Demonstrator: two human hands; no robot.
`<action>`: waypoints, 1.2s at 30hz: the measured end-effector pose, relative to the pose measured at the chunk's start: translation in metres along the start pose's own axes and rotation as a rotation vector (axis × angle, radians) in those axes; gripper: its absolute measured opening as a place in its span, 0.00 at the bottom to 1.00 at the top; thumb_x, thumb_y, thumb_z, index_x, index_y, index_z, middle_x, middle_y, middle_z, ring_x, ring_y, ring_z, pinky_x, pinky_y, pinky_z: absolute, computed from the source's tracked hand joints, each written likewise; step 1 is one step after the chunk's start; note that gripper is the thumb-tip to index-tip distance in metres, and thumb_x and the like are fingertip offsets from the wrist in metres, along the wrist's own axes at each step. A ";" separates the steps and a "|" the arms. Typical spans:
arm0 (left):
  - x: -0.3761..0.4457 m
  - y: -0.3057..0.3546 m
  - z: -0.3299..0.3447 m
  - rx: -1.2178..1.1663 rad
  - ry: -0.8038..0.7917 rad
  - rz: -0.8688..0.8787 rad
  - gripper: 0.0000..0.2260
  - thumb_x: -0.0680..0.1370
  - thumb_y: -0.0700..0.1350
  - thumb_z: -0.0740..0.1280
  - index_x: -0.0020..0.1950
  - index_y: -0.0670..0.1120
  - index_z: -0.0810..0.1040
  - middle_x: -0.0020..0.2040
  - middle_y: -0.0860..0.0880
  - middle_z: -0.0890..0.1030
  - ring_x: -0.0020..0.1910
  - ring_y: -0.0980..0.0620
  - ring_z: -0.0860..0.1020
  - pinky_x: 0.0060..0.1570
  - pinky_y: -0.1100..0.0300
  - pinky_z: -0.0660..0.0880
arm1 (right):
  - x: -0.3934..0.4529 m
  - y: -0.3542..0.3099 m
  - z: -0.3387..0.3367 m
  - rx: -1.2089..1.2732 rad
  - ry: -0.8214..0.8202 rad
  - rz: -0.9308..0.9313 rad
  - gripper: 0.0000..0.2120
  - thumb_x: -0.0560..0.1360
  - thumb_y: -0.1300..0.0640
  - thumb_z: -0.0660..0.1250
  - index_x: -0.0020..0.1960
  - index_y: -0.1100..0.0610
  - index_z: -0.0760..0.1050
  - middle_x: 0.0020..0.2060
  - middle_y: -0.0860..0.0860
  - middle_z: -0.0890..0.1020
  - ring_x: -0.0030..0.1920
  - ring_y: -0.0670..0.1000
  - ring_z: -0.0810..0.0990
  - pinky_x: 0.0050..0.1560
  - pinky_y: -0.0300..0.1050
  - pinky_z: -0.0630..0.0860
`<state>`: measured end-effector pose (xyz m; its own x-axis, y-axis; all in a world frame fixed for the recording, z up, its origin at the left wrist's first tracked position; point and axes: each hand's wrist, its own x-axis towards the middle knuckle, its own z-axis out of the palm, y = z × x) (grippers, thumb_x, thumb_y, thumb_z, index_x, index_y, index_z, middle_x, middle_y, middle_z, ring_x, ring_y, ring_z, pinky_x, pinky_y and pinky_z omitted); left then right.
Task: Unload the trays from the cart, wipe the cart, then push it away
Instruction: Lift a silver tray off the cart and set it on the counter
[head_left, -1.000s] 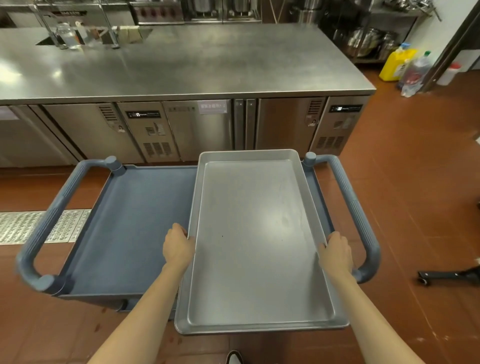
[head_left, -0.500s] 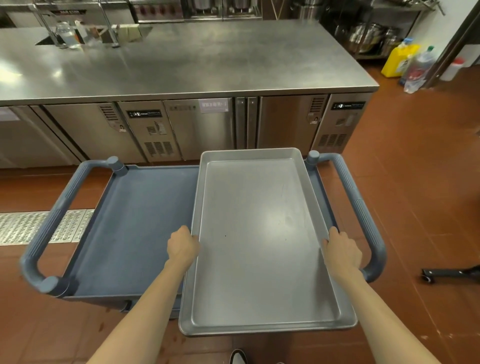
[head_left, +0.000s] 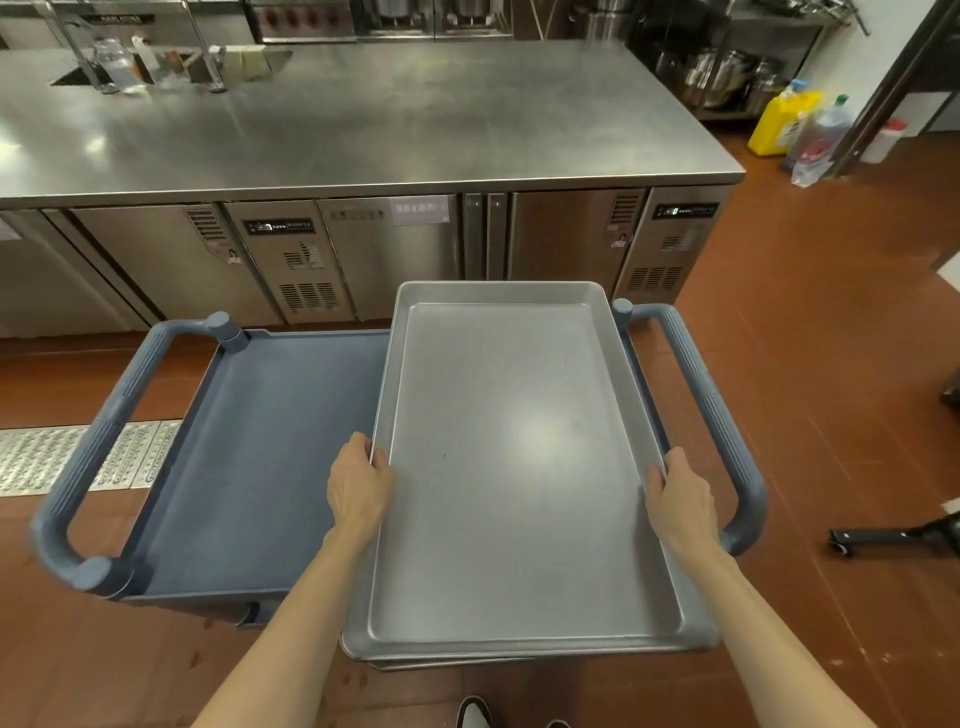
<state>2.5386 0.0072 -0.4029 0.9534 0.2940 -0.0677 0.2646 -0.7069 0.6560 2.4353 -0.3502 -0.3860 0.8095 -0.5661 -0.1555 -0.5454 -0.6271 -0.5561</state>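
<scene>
From the head camera, a large rectangular aluminium sheet tray (head_left: 524, 467) lies lengthwise over the right half of a blue-grey plastic utility cart (head_left: 270, 457), its near end overhanging the cart's front edge toward the person. A second tray edge (head_left: 441, 664) peeks out just beneath the near rim, so at least 2 trays are stacked there. The left hand (head_left: 358, 488) grips the tray's left long rim, thumb over the lip and fingers curled underneath. The right hand (head_left: 678, 501) clasps the right long rim in the same way, just beside the cart's right handle (head_left: 711, 415). The left half of the cart's top shelf is bare, with the left handle (head_left: 98, 447) beyond it. Past the cart stands a stainless steel counter (head_left: 363, 119) with undercounter refrigerator doors. On the red tile floor to the right sit a yellow jug (head_left: 782, 122) and a clear plastic bottle (head_left: 821, 137). A metal floor drain grate (head_left: 67, 457) lies at the left.
</scene>
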 end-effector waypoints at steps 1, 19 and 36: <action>0.001 0.003 -0.004 -0.004 0.009 0.003 0.11 0.81 0.38 0.62 0.40 0.44 0.64 0.34 0.47 0.70 0.30 0.50 0.64 0.29 0.55 0.59 | -0.001 -0.002 -0.002 0.028 0.007 -0.004 0.10 0.85 0.58 0.58 0.46 0.58 0.63 0.33 0.54 0.72 0.29 0.53 0.68 0.29 0.46 0.60; 0.007 0.168 -0.043 -0.050 0.056 0.241 0.06 0.80 0.42 0.63 0.47 0.40 0.72 0.39 0.46 0.76 0.37 0.46 0.71 0.36 0.53 0.63 | 0.045 -0.004 -0.153 0.211 0.140 -0.152 0.12 0.83 0.54 0.59 0.43 0.55 0.63 0.36 0.51 0.68 0.36 0.52 0.64 0.36 0.51 0.59; -0.134 0.385 0.109 -0.073 0.058 0.350 0.07 0.79 0.42 0.65 0.47 0.38 0.77 0.43 0.42 0.79 0.43 0.41 0.72 0.42 0.52 0.65 | 0.118 0.199 -0.358 0.219 0.166 -0.066 0.14 0.85 0.48 0.60 0.52 0.58 0.71 0.41 0.54 0.76 0.38 0.52 0.72 0.38 0.49 0.67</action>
<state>2.5282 -0.3741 -0.2230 0.9741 0.0798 0.2114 -0.0891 -0.7242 0.6838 2.3439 -0.7333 -0.2229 0.7851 -0.6192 0.0127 -0.4183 -0.5454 -0.7264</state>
